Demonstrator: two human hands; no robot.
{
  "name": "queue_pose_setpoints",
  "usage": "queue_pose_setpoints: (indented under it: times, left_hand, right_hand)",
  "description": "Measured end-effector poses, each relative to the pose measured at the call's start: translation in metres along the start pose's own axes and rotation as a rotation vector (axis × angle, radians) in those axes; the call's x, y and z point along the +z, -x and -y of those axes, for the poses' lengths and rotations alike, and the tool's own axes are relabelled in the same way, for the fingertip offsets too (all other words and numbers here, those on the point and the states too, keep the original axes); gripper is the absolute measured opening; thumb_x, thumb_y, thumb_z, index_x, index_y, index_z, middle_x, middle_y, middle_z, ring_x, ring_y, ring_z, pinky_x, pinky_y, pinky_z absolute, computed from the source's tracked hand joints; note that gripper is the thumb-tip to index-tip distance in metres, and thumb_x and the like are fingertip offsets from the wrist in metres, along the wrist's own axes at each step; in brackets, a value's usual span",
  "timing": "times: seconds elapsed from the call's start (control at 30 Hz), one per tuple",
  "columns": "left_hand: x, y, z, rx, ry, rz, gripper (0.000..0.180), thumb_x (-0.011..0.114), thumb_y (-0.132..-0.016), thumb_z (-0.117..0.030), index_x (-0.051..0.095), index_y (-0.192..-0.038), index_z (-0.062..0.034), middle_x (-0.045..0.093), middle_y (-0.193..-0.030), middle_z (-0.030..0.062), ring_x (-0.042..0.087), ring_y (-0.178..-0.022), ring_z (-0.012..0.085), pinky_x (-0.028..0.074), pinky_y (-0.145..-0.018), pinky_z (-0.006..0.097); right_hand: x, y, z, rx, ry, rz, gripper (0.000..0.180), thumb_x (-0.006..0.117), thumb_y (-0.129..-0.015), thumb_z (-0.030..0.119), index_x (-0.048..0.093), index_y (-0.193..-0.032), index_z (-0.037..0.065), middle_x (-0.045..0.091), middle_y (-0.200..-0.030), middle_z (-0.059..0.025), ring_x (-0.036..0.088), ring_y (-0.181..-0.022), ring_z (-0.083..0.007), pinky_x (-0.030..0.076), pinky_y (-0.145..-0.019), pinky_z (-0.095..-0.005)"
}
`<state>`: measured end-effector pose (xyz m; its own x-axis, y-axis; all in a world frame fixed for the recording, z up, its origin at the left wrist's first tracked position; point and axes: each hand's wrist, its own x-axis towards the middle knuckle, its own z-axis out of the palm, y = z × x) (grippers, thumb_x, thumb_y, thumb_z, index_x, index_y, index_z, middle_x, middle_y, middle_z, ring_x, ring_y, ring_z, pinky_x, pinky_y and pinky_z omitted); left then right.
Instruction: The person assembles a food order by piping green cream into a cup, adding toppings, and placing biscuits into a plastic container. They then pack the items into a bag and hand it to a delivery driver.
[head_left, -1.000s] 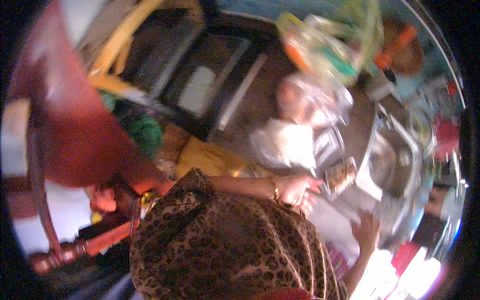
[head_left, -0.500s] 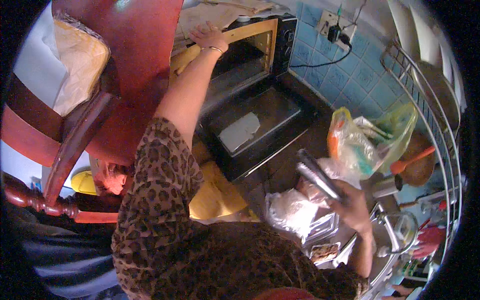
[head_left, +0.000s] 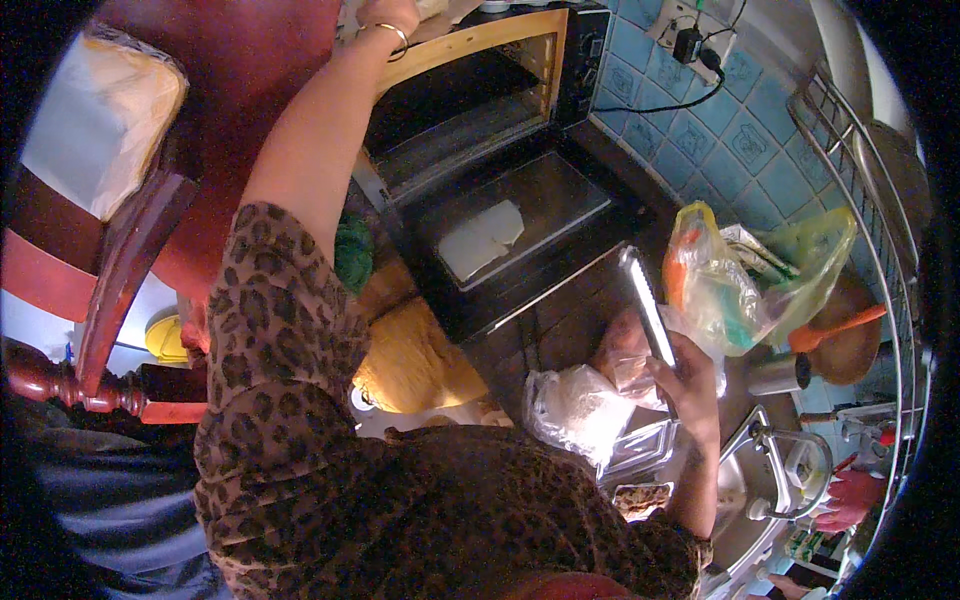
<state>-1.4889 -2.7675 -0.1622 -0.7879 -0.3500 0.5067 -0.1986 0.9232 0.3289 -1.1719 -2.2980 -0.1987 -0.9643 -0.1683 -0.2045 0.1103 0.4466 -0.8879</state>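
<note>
My left arm reaches to the top of a toaster oven (head_left: 470, 110), whose glass door (head_left: 545, 215) hangs down and open. At the upper edge of the picture, my left hand (head_left: 388, 14) is by some papery sheets (head_left: 440, 14) on the oven top; its fingers are mostly cut off. My right hand (head_left: 690, 385) is closed round a long, narrow silver metal tool (head_left: 648, 305) that looks like tongs, its far end pointing up. Under and beside this hand are a clear plastic bag with something pinkish (head_left: 622, 350) and a whitish plastic-wrapped bundle (head_left: 575, 405).
A yellowish see-through bag (head_left: 735, 290) leans by the blue tiled wall (head_left: 745, 145). Beyond it are a metal cup (head_left: 780, 374) and an orange-handled utensil (head_left: 840, 325). A sink tap (head_left: 795, 500) and wire rack (head_left: 880, 240) stand right; a yellow cloth (head_left: 415, 360) hangs below the oven.
My left hand has moved up and left along the oven top, partly out of the picture. The metal tool in my right hand has swung more upright. My view has shifted slightly.
</note>
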Motion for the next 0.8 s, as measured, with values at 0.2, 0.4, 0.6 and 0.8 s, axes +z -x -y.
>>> queue_pose_setpoints:
  times: [0.2, 0.4, 0.6, 0.8]
  left_hand:
    - [-0.032, 0.065, -0.084, 0.116, 0.799, -0.193, 0.024, 0.064, -0.075, -0.017, 0.059, -0.059, -0.0006, 0.047, -0.049, 0.0119, 0.045, -0.049, 0.011, 0.037, -0.049, 0.033]
    - [-0.06, 0.227, -0.117, -0.298, 1.742, 0.567, 0.02, 0.07, -0.077, -0.016, 0.059, -0.09, -0.0041, 0.063, -0.086, 0.0052, 0.062, -0.08, 0.0156, 0.055, -0.07, 0.031]
    - [-0.03, 0.295, -0.117, -0.626, 1.982, 0.754, 0.023, 0.069, -0.08, -0.021, 0.053, -0.079, -0.0052, 0.062, -0.083, 0.0067, 0.06, -0.072, 0.0147, 0.053, -0.064, 0.03]
    - [-0.022, 0.321, -0.102, -0.28, 1.496, 0.5, 0.016, 0.067, -0.079, -0.01, 0.053, -0.073, -0.003, 0.06, -0.083, 0.0068, 0.06, -0.076, 0.014, 0.052, -0.065, 0.029]
  right_hand:
    - [0.033, -0.025, 0.029, -0.16, -0.153, -0.226, 0.028, 0.061, -0.084, 0.017, 0.056, -0.107, 0.001, 0.053, -0.065, 0.0014, 0.045, -0.049, -0.004, 0.032, -0.043, -0.0187]
    - [0.09, -0.076, 0.087, -0.36, -0.163, -0.423, 0.03, 0.071, -0.076, 0.02, 0.059, -0.096, 0.001, 0.056, -0.071, -0.0012, 0.05, -0.055, -0.0081, 0.039, -0.05, -0.0227]
    - [0.106, -0.093, 0.072, -0.416, 0.173, -0.451, 0.035, 0.073, -0.069, 0.024, 0.055, -0.09, 0.002, 0.064, -0.077, -0.0151, 0.064, -0.07, -0.0233, 0.049, -0.063, -0.034]
    - [0.108, -0.095, 0.062, -0.443, 0.455, -0.445, 0.028, 0.071, -0.07, 0.023, 0.057, -0.086, 0.005, 0.062, -0.069, -0.0198, 0.062, -0.069, -0.0374, 0.049, -0.059, -0.0432]
